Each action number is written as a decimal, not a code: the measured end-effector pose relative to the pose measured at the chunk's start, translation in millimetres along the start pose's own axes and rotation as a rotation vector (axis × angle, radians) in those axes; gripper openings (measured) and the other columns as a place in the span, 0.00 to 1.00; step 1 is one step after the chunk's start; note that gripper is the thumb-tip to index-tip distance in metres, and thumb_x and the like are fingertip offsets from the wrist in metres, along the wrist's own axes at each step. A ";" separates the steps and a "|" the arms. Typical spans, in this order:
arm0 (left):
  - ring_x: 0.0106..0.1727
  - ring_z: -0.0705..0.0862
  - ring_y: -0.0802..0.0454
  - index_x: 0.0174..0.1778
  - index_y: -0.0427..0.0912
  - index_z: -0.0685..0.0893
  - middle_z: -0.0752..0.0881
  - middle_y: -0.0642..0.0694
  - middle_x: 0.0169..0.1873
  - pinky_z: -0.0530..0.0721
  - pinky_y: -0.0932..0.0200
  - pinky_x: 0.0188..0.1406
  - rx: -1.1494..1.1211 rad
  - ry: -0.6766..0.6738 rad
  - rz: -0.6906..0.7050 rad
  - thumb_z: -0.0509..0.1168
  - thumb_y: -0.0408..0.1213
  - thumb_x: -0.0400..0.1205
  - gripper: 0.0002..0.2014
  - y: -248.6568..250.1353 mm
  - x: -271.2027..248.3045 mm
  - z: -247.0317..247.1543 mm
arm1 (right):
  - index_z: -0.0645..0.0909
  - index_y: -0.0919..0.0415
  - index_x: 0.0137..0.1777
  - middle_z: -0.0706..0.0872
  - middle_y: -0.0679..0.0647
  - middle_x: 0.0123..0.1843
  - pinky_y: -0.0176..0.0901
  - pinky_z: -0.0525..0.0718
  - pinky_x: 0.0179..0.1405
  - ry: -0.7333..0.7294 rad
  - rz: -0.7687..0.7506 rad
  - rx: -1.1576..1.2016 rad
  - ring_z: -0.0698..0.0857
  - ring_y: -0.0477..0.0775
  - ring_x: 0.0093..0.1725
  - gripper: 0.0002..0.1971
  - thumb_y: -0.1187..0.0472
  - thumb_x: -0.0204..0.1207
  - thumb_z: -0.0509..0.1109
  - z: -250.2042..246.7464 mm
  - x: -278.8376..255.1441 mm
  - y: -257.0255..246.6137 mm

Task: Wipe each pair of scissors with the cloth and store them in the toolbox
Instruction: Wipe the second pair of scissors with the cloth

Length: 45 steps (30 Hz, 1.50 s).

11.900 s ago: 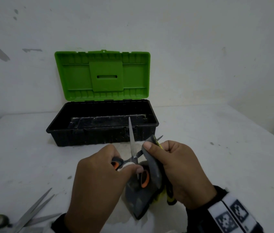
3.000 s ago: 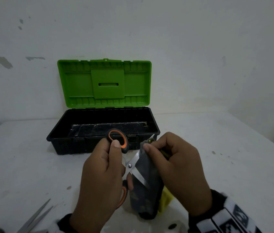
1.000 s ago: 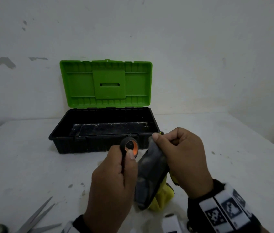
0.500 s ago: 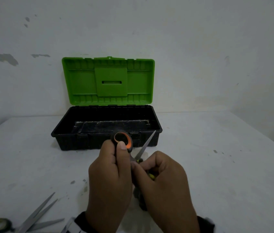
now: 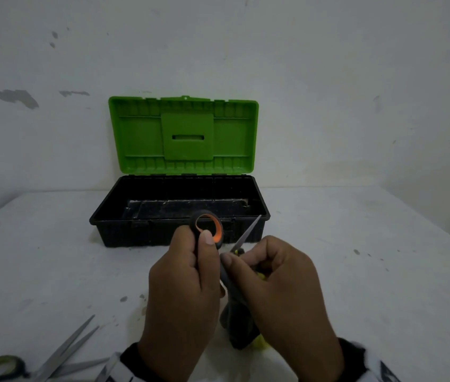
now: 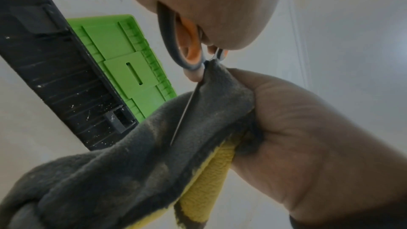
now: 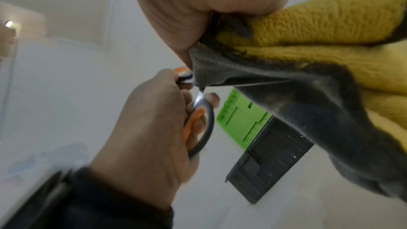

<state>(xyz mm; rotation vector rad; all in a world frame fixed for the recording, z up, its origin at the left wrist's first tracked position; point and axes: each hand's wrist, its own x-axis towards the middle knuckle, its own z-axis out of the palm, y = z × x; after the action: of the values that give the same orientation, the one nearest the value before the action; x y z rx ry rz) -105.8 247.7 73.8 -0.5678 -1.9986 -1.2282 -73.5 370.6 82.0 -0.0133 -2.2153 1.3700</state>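
My left hand (image 5: 182,282) grips the orange-and-black handles of a pair of scissors (image 5: 208,228), one ring sticking up above my thumb. My right hand (image 5: 279,282) holds a grey and yellow cloth (image 5: 239,321) wrapped round the scissors near the pivot; a bare blade tip (image 5: 247,230) points up and right past it. In the left wrist view the cloth (image 6: 154,154) folds over a thin blade (image 6: 187,111) below the handle ring (image 6: 182,46). The right wrist view shows the cloth (image 7: 308,55) and the handle (image 7: 200,128). The open toolbox (image 5: 124,232) stands behind my hands.
The toolbox's green lid (image 5: 184,135) stands upright against the white wall. A second pair of scissors with a green handle (image 5: 39,359) lies spread on the white table (image 5: 356,271) at the front left. Small dark specks dot the tabletop.
My right hand has slid the cloth down from the blades to near the pivot, baring a blade tip. The left hand keeps its grip on the handles.
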 end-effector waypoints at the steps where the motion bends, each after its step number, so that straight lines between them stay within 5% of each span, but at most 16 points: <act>1: 0.24 0.79 0.56 0.37 0.48 0.72 0.72 0.53 0.18 0.71 0.74 0.15 0.004 -0.006 0.001 0.52 0.45 0.86 0.12 0.1 -0.3 0.2 | 0.83 0.53 0.32 0.88 0.47 0.30 0.38 0.86 0.30 0.016 0.002 -0.001 0.86 0.45 0.32 0.11 0.53 0.70 0.79 -1.2 2.6 1.6; 5: 0.17 0.77 0.51 0.37 0.46 0.74 0.76 0.48 0.18 0.75 0.60 0.16 -0.001 -0.035 0.004 0.50 0.48 0.86 0.16 0.3 -3.5 2.4 | 0.83 0.56 0.32 0.89 0.50 0.30 0.40 0.86 0.30 0.098 0.030 0.030 0.87 0.47 0.31 0.11 0.55 0.71 0.80 -10.3 17.0 10.0; 9: 0.18 0.78 0.52 0.37 0.47 0.73 0.76 0.49 0.18 0.76 0.64 0.17 0.010 -0.046 0.016 0.51 0.47 0.86 0.15 0.5 -2.6 0.8 | 0.82 0.56 0.32 0.88 0.51 0.29 0.37 0.85 0.27 0.009 0.050 0.057 0.86 0.48 0.28 0.11 0.56 0.71 0.79 -6.9 11.0 3.9; 14: 0.18 0.77 0.52 0.37 0.45 0.74 0.77 0.49 0.18 0.76 0.61 0.17 0.004 -0.060 0.011 0.50 0.47 0.87 0.16 0.8 -3.3 3.4 | 0.82 0.58 0.33 0.88 0.54 0.29 0.47 0.88 0.32 0.112 0.094 0.086 0.88 0.54 0.31 0.13 0.53 0.72 0.79 -15.7 28.6 14.0; 16: 0.17 0.79 0.54 0.38 0.45 0.75 0.77 0.48 0.18 0.75 0.63 0.14 -0.018 -0.047 -0.019 0.50 0.48 0.86 0.16 -0.4 -2.2 2.8 | 0.82 0.59 0.33 0.88 0.55 0.30 0.44 0.88 0.31 0.068 0.086 0.096 0.88 0.53 0.31 0.12 0.54 0.73 0.78 -11.9 23.1 10.0; 19: 0.18 0.82 0.59 0.41 0.44 0.76 0.80 0.44 0.18 0.78 0.63 0.13 -0.111 -0.058 -0.097 0.49 0.51 0.86 0.18 -1.4 -1.6 1.2 | 0.82 0.58 0.32 0.89 0.53 0.30 0.41 0.87 0.30 0.045 0.048 0.070 0.87 0.49 0.31 0.12 0.55 0.72 0.79 -9.2 18.5 8.2; 24: 0.18 0.82 0.48 0.39 0.46 0.77 0.77 0.41 0.20 0.80 0.47 0.16 -0.210 -0.076 -0.260 0.49 0.57 0.86 0.21 -1.2 -1.4 2.2 | 0.82 0.59 0.30 0.86 0.50 0.27 0.29 0.78 0.25 0.207 0.036 0.074 0.82 0.40 0.26 0.14 0.55 0.70 0.81 -20.9 44.7 20.0; 28: 0.24 0.80 0.28 0.37 0.44 0.77 0.74 0.34 0.22 0.72 0.60 0.12 -0.341 -0.098 -0.479 0.52 0.54 0.85 0.20 -2.1 1.5 1.7 | 0.82 0.59 0.31 0.86 0.46 0.26 0.27 0.77 0.25 0.216 0.045 0.073 0.81 0.38 0.25 0.13 0.54 0.71 0.80 -27.7 51.4 26.0; 32: 0.20 0.77 0.39 0.33 0.44 0.76 0.78 0.21 0.28 0.73 0.63 0.15 -0.404 -0.142 -0.631 0.53 0.46 0.88 0.19 -8.6 2.8 1.3 | 0.83 0.58 0.33 0.89 0.50 0.30 0.40 0.85 0.28 0.110 -0.007 0.085 0.87 0.45 0.29 0.11 0.56 0.70 0.80 -26.6 36.0 22.1; 35: 0.23 0.77 0.35 0.25 0.53 0.74 0.76 0.28 0.23 0.71 0.58 0.17 -0.432 -0.149 -0.663 0.53 0.48 0.88 0.23 -6.4 5.0 2.8 | 0.81 0.54 0.33 0.87 0.47 0.32 0.30 0.81 0.29 -0.013 -0.091 0.010 0.85 0.46 0.31 0.11 0.53 0.68 0.81 -16.2 22.8 18.4; 38: 0.19 0.77 0.40 0.24 0.51 0.70 0.69 0.47 0.16 0.68 0.61 0.14 -0.500 -0.157 -0.730 0.53 0.46 0.88 0.23 -3.0 7.4 3.2 | 0.80 0.53 0.32 0.86 0.46 0.33 0.26 0.79 0.28 -0.043 -0.097 -0.017 0.84 0.46 0.32 0.13 0.50 0.66 0.81 -12.6 22.0 19.4; 40: 0.20 0.75 0.42 0.26 0.48 0.68 0.66 0.49 0.17 0.66 0.61 0.16 -0.534 -0.177 -0.769 0.54 0.46 0.88 0.22 -2.6 8.6 2.0 | 0.80 0.55 0.30 0.86 0.49 0.31 0.26 0.77 0.27 -0.039 -0.078 0.030 0.84 0.47 0.30 0.14 0.53 0.65 0.83 -14.4 24.5 19.3; 45: 0.25 0.71 0.39 0.30 0.43 0.65 0.62 0.47 0.20 0.61 0.63 0.14 -0.562 -0.227 -0.863 0.54 0.46 0.87 0.19 -4.5 9.4 1.3 | 0.80 0.58 0.29 0.88 0.54 0.28 0.46 0.85 0.27 0.050 -0.003 0.108 0.86 0.57 0.30 0.15 0.54 0.66 0.83 -18.7 36.2 24.3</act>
<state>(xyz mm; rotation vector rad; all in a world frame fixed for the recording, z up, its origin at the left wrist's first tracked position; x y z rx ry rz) -115.3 246.9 77.9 -0.0591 -2.1477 -2.3756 -102.7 407.9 83.7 -0.0054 -2.0967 1.4695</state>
